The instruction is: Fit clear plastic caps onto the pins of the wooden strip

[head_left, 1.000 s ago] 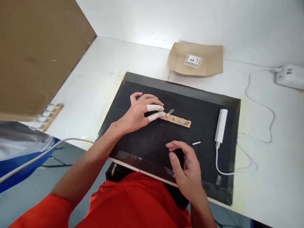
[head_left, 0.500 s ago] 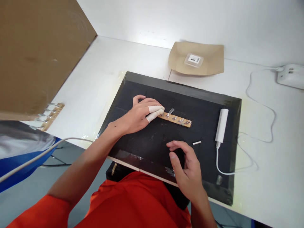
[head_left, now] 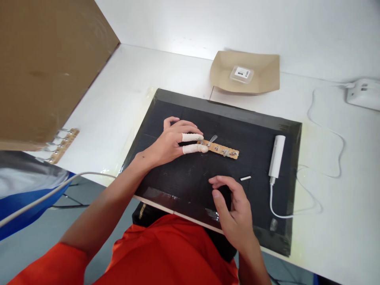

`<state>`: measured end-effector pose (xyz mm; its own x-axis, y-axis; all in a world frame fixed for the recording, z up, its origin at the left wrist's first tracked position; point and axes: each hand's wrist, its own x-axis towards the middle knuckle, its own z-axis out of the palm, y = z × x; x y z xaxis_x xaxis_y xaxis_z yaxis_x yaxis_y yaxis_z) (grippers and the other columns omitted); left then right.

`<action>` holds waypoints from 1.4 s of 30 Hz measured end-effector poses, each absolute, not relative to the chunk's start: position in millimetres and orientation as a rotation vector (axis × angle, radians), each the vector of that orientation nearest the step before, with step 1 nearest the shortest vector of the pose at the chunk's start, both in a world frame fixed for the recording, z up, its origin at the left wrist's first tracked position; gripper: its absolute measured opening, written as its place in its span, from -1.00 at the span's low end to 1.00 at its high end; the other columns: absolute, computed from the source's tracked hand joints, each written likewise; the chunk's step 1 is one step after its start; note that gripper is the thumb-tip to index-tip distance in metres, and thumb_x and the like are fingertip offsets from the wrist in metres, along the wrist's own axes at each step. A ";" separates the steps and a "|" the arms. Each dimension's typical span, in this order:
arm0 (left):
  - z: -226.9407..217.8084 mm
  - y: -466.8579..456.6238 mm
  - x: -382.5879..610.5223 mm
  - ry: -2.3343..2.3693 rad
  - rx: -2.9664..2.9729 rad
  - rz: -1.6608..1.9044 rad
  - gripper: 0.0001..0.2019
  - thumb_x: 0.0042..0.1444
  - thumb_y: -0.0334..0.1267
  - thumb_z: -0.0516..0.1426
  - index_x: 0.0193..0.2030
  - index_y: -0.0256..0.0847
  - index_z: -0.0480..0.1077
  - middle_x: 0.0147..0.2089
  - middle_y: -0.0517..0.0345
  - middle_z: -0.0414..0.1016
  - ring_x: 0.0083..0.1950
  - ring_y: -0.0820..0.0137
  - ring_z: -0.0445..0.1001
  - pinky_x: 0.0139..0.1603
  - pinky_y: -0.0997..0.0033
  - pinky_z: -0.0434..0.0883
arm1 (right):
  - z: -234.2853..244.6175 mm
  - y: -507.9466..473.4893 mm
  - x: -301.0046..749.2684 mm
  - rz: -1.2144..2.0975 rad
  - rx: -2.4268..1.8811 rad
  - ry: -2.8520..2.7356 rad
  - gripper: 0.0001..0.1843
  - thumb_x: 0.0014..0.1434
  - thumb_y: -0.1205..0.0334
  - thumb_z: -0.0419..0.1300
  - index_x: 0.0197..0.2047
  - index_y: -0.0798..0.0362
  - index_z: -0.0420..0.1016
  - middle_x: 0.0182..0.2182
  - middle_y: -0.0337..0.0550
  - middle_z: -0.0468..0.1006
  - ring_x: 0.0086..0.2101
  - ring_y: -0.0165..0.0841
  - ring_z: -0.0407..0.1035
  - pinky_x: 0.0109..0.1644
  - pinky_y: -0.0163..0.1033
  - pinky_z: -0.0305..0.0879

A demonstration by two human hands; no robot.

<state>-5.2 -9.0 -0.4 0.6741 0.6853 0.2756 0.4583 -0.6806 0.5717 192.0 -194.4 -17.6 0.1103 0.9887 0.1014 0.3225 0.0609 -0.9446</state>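
Note:
A wooden strip (head_left: 220, 149) with several round metal studs lies on the black mat. A clear, nail-shaped false nail tip (head_left: 213, 138) sticks up from one stud, and other translucent bits show near the strip's right end. My left hand (head_left: 175, 136) wears white finger covers on thumb and index finger. These two fingertips are apart, one on each side of the strip's left end, touching or close to it; a small greyish piece there is partly hidden. Above the front of the mat is my right hand (head_left: 233, 208), its fingers loosely curved and apart, with nothing in it.
On the mat's right lie a white stick-shaped device (head_left: 277, 156) with a cable, a short white stick (head_left: 245, 178) and a clear piece (head_left: 273, 225). Behind stands a cardboard tray (head_left: 264, 75) holding a plastic box (head_left: 242, 74). Another studded strip (head_left: 67, 146) lies far left.
My left thumb and index finger have parted from a pinch at the strip's left end, uncovering more of that end. The right hand has stayed in place.

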 end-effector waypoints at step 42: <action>-2.0 -8.0 -4.0 0.888 2.467 0.753 -0.67 0.32 0.14 0.24 -0.19 -0.01 0.70 0.05 0.15 0.71 0.17 0.23 0.59 0.33 0.09 0.08 | -19.0 -193.9 193.7 0.846 -1.458 -1.430 -0.70 0.41 0.33 0.15 0.15 -0.13 0.42 -0.07 -0.20 0.61 -0.13 -0.41 0.49 0.06 -0.23 0.47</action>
